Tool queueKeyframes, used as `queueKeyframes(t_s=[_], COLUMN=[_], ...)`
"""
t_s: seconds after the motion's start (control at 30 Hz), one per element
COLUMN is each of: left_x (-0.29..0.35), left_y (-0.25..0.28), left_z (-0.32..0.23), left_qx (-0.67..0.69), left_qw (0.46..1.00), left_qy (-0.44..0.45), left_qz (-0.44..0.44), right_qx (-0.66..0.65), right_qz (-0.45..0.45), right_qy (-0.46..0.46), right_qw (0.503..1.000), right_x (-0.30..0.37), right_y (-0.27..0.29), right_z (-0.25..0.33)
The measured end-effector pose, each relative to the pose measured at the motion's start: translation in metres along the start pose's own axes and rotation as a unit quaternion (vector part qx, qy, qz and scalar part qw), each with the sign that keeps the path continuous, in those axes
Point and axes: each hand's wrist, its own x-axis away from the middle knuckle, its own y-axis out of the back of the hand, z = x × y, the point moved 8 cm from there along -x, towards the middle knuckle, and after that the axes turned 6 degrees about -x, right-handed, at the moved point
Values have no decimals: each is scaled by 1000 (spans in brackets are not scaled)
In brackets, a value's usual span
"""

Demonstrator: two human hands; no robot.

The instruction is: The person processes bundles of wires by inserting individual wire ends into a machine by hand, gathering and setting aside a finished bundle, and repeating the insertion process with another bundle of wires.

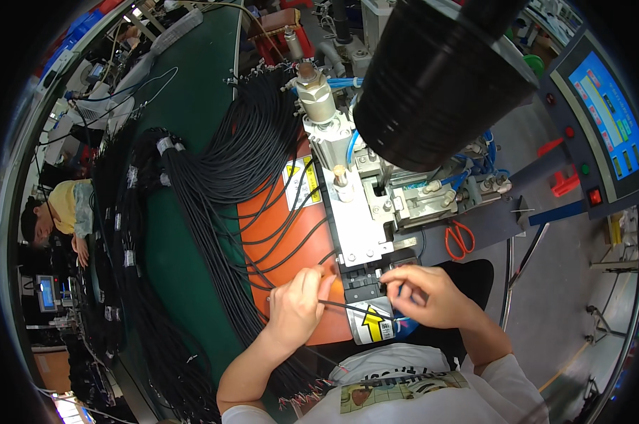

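My left hand (pixel 295 307) is closed around a black cable (pixel 355 309), in front of the machine. From its fingers the cable runs right, across a label with a yellow arrow (pixel 373 324), and ends in thin coloured wires (pixel 404 321) below my right hand. My right hand (pixel 429 293) has its thumb and fingers curled together at the right side of the black fixture block (pixel 362 283). Anything small between those fingertips is too hidden to make out. Above the block rises the silver press machine (pixel 358 226).
Bundled black cables (pixel 192 191) cover the green table (pixel 199 63) and an orange plate (pixel 280 237). A big black tube (pixel 440 85) hangs over the machine. Red-handled scissors (pixel 459 240) lie right of it, near a control screen (pixel 606 116). Another person (pixel 65 208) sits far left.
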Motion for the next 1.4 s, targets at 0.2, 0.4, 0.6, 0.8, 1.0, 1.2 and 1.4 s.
queueKeyframes(t_s=[0.2,0.4,0.6,0.8,1.0,1.2,1.4], left_x=[-5,-16,-18,-19,-17,-18,-12], left_y=[0,-7,-9,-10,-20,-26,-38], left_z=[14,-32,-34,-54,-37,-34,-25], left_qx=[45,295,300,187,308,357,460], left_qw=[996,950,951,979,945,919,853], left_qy=[67,-12,-9,-61,45,57,92], left_qz=[42,102,71,58,101,155,228], right_qx=[-106,-160,-464,54,103,-395,-431], right_qz=[49,-60,-28,-174,-191,-23,-3], right_qy=[85,49,-120,133,213,-60,-75], right_qw=[990,984,877,974,953,916,899], right_x=[-2,-1,0,6,4,-11,-12], right_y=[-13,-15,-19,-9,-18,-14,-17], right_z=[19,0,-34,12,30,-31,-36])
